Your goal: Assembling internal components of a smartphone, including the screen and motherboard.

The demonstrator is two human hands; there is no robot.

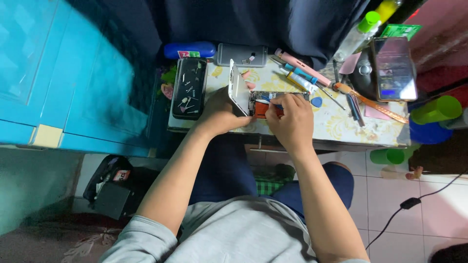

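Nearest, the person's grey sleeves and blue trousers are seen, and a black cable is laid over the white floor tiles at the right. A black bag is set on the floor at the left.

Two hands are raised to the near edge of a small table covered in a yellow-flowered cloth. One opened phone lies there, between the hands. The left hand is closed on the phone's lifted screen panel, which is held tilted up at the left side of the body. The right hand is bent over the open body, its fingers pinched together on a thin blue-tipped tool that is pressed into the insides, beside an orange-red part.

Just right of the hands one blue pick is laid. To the left one black tray with small screws and parts is placed.

Farther off, one silver phone is laid face down, with one blue case to its left. Right of it one pink tool and one small tube are seen. One lit phone is propped at the far right, with one green-capped bottle beside it. Two green cups are counted at the right edge.
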